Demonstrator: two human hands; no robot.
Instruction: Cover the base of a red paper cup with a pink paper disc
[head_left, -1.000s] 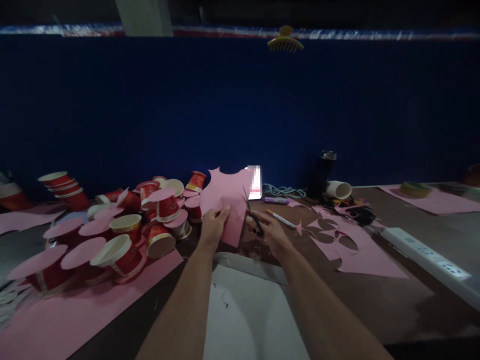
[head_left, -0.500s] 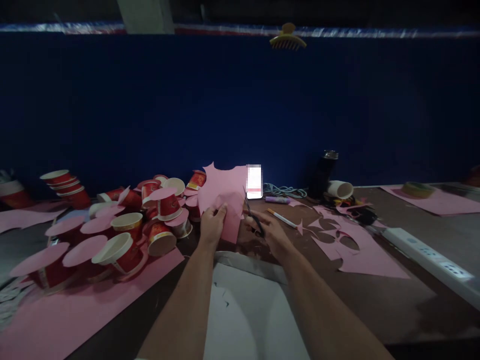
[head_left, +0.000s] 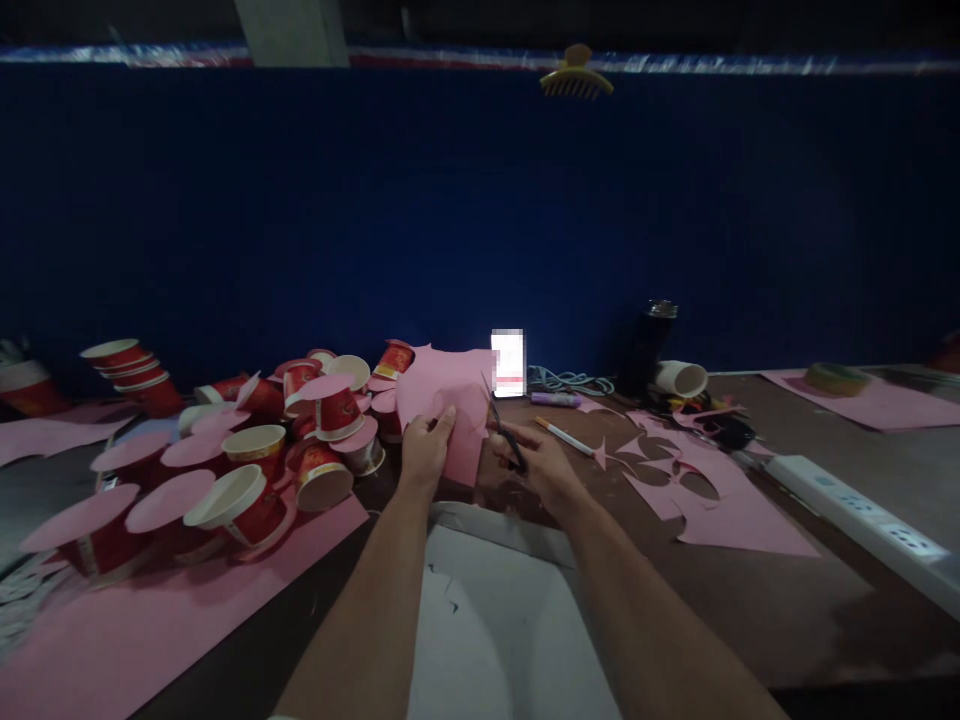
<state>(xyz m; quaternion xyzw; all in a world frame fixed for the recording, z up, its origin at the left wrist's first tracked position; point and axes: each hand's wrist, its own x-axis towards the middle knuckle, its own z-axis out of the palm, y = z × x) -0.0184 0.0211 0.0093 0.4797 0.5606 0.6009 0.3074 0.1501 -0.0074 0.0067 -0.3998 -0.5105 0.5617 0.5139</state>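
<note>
The left hand (head_left: 425, 450) pinches the pink paper (head_left: 442, 385) between thumb and fingers, holding it up over the bench (head_left: 690, 610) just left of the lit screen (head_left: 509, 362), while the right hand (head_left: 541, 462) is curled round the scissors (head_left: 513, 448), their blades pointing up at the paper's right edge. Red cups (head_left: 337, 418), several topped with pink discs (head_left: 324, 388), crowd the left side; scraps (head_left: 731, 505) and a power strip (head_left: 847, 515) lie to the right.

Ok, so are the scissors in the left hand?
No, the scissors are in the right hand, while the left hand holds the pink paper.
</note>
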